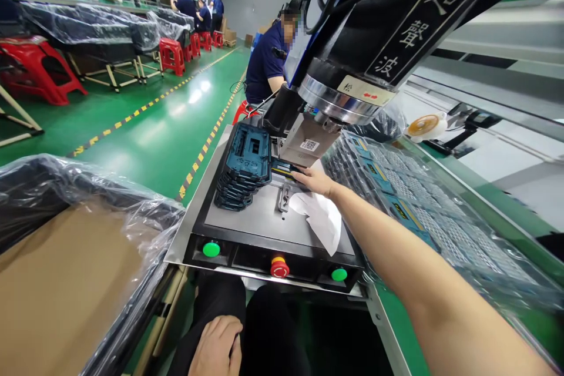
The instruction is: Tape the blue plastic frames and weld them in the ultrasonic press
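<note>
My right hand [314, 180] reaches forward under the welding head [309, 142], its fingers closed on a dark blue plastic part [282, 169] that lies in the fixture below the metal horn. My left hand [217, 345] rests flat on my thigh at the bottom of the view and holds nothing, fingers loosely together. A leaning stack of blue-black plastic housings [243, 165] stands on the machine's grey plate [255, 218] just left of the fixture. A white cloth [322, 220] lies on the plate under my right wrist.
Two green buttons [211, 248] [339, 274] and a red stop button [279, 268] line the machine's front. A plastic-lined cardboard bin [66, 270] sits at left, bagged blue parts [409, 211] at right. A person in dark blue [267, 64] sits ahead; red stools [37, 67] line the green aisle.
</note>
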Action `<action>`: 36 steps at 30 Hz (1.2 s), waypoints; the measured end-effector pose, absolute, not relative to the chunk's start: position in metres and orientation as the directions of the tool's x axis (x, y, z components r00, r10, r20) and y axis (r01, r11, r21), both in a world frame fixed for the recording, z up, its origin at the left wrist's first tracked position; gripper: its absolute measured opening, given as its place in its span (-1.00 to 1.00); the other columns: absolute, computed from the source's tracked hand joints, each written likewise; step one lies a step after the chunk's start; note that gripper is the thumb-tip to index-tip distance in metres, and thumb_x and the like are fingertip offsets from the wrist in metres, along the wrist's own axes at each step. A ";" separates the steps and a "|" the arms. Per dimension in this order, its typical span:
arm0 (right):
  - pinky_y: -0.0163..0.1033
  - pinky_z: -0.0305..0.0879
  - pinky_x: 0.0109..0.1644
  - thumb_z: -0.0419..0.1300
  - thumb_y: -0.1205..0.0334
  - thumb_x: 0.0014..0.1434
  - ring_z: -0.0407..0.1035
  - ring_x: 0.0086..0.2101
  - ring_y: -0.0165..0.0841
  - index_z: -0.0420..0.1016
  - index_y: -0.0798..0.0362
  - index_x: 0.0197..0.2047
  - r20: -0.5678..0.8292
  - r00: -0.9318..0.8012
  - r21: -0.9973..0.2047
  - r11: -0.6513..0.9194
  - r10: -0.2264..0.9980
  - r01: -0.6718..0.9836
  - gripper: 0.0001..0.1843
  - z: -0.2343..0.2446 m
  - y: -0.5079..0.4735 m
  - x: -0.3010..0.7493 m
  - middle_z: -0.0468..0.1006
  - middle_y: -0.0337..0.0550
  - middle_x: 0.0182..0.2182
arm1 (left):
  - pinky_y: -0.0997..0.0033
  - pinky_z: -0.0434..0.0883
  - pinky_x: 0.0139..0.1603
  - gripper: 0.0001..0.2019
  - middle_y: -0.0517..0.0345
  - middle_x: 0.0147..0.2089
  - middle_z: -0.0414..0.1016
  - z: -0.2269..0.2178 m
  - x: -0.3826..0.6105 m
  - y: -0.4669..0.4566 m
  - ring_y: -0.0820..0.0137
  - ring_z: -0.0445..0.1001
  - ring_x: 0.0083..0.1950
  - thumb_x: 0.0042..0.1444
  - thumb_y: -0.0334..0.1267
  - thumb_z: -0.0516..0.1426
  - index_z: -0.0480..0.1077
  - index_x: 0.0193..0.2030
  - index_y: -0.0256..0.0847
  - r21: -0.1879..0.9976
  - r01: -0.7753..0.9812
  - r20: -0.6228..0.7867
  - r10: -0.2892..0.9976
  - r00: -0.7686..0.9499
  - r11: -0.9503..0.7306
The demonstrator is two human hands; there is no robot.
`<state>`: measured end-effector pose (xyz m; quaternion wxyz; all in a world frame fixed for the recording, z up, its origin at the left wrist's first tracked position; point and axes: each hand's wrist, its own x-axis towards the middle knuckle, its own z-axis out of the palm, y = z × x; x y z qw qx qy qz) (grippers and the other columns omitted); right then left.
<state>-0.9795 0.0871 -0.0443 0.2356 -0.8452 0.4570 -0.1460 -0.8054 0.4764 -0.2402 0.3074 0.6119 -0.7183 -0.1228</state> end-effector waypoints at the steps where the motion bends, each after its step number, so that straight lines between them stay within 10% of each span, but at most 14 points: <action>1: -0.08 0.12 0.24 0.03 0.14 0.25 0.27 0.11 -0.21 0.37 0.08 0.16 0.058 0.571 -0.467 -0.528 -0.819 -0.709 -0.55 -0.048 0.090 -0.977 0.43 -0.05 0.11 | 0.39 0.46 -0.22 -0.75 0.13 -0.20 0.55 -0.240 -0.806 0.477 0.34 0.52 -0.21 0.02 -0.46 0.07 0.36 -0.17 -0.11 0.553 -0.802 0.301 -0.952 -0.060 0.225; 8: 0.12 0.07 0.21 -0.07 0.17 0.30 0.16 0.16 -0.06 0.26 0.13 0.21 0.138 0.480 -0.278 -0.499 -0.866 -0.821 -0.54 -0.063 0.104 -0.965 0.33 0.10 0.16 | 0.39 0.45 -0.22 -0.75 0.15 -0.21 0.55 -0.243 -0.811 0.477 0.34 0.52 -0.22 0.02 -0.45 0.06 0.36 -0.17 -0.09 0.555 -0.799 0.346 -0.938 -0.031 0.231; 20: -0.11 0.15 0.13 -0.03 0.17 0.31 0.29 0.00 -0.24 0.55 0.03 -0.19 0.288 0.522 -0.261 -0.591 -0.803 -0.763 -0.67 -0.064 0.125 -0.959 0.51 -0.06 -0.07 | 0.37 0.44 -0.20 -0.78 0.13 -0.21 0.53 -0.248 -0.810 0.484 0.35 0.51 -0.20 0.08 -0.44 0.02 0.37 -0.17 -0.12 0.548 -0.804 0.376 -0.927 -0.011 0.231; 27: -0.08 0.17 0.14 0.05 0.12 0.26 0.25 0.07 -0.19 0.43 0.07 0.02 0.437 0.457 -0.289 -0.602 -0.775 -0.744 -0.67 -0.055 0.170 -0.967 0.42 0.04 0.05 | 0.40 0.51 -0.15 -0.81 0.12 -0.17 0.56 -0.255 -0.804 0.486 0.36 0.54 -0.16 0.14 -0.33 0.03 0.40 -0.14 -0.11 0.571 -0.798 0.381 -0.923 0.048 0.194; 36: -0.31 0.08 -0.39 -0.03 0.21 0.31 0.24 -0.52 -0.43 0.33 0.05 -0.50 0.493 0.489 -0.256 -0.657 -0.720 -0.709 -0.65 -0.089 0.323 -1.046 0.35 -0.23 -0.59 | -0.02 0.28 0.23 -0.55 -0.17 0.29 0.19 -0.171 -0.775 0.456 0.11 0.23 0.28 0.18 -0.20 0.00 0.21 0.20 -0.28 0.435 -0.900 0.542 -0.809 0.225 0.041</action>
